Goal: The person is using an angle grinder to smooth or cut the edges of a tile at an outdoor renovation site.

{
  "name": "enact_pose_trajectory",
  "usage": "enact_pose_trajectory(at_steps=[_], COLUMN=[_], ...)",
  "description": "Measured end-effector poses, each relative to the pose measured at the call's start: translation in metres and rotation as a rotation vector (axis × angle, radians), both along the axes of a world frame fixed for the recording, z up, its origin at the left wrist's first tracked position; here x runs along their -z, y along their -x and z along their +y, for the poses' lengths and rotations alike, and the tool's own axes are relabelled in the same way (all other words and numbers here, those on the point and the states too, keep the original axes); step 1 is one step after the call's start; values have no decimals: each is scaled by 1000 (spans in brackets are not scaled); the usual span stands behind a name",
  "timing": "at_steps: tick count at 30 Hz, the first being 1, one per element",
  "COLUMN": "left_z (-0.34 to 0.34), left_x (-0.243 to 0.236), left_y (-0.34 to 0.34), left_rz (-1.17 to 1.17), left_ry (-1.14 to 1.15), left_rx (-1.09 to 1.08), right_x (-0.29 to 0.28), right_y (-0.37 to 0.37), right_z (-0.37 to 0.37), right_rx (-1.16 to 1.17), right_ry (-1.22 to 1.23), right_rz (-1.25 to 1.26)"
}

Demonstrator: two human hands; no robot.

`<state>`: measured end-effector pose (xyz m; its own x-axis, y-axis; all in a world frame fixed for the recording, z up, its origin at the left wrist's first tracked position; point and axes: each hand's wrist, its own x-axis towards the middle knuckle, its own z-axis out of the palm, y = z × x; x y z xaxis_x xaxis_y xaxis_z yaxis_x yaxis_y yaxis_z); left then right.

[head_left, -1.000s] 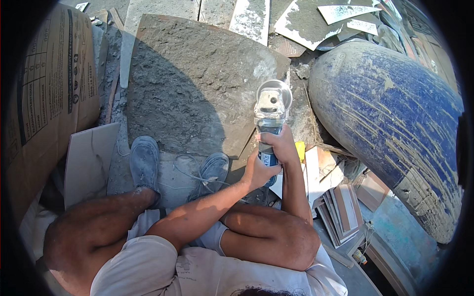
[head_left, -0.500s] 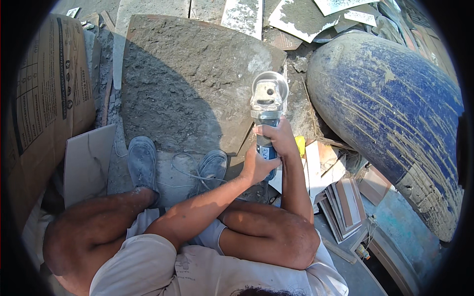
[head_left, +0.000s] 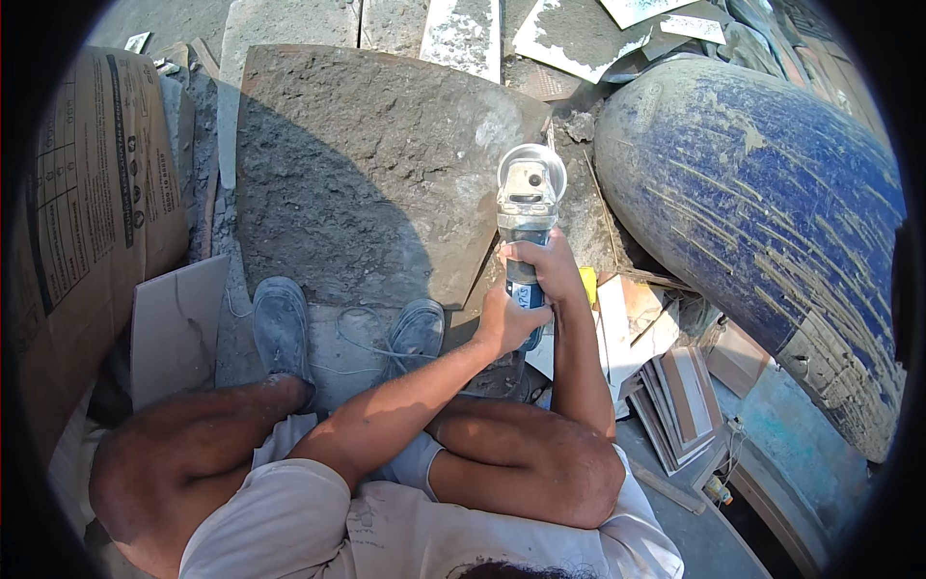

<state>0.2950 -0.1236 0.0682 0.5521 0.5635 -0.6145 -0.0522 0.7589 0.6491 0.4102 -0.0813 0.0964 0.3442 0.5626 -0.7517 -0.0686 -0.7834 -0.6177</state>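
Both my hands grip an angle grinder (head_left: 529,220), a dark blue body with a metal gear head and a round guard at its far end. My left hand (head_left: 508,321) wraps round the lower body. Just ahead of it my right hand (head_left: 550,268) closes round the upper body near the gear head. The tool points away from me, over the right edge of a large rough grey slab (head_left: 338,174) that lies beyond my shoes. Any disc on the grinder is hidden under its head.
At right lies a scuffed blue drum (head_left: 743,193). A brown printed sack (head_left: 116,164) stands at left, with a tile (head_left: 178,328) leaning before it. Stacked tile strips (head_left: 675,405) and a yellow object (head_left: 588,284) are by my right arm. A thin cord (head_left: 357,338) loops near my shoes.
The view has shifted slightly. My hands keep the same grip on the grinder, and its head has moved a little to the right and nearer in the picture.
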Motion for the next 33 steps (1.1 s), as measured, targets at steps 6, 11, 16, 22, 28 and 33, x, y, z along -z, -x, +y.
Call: enact_pose_trajectory(at_steps=[6, 11, 16, 22, 28, 33], left_z=[-12, -1, -22, -2, 46, 50], left_x=[2, -2, 6, -22, -38, -31], left_y=[-4, -5, -8, 8, 21, 55], left_rz=[-46, -69, -66, -43, 92, 119], left_ry=[-7, -9, 6, -176, -330, -376], left_rx=[-17, -29, 10, -40, 22, -99], right_x=[0, -5, 2, -23, -45, -37], right_y=[-3, -4, -8, 2, 11, 59], right_z=[-12, -3, -23, -19, 22, 44], right_rx=[2, 3, 84, 83, 133, -35], right_ry=[-19, -37, -37, -202, -335, -433], right_rz=[-54, -27, -24, -20, 129, 116])
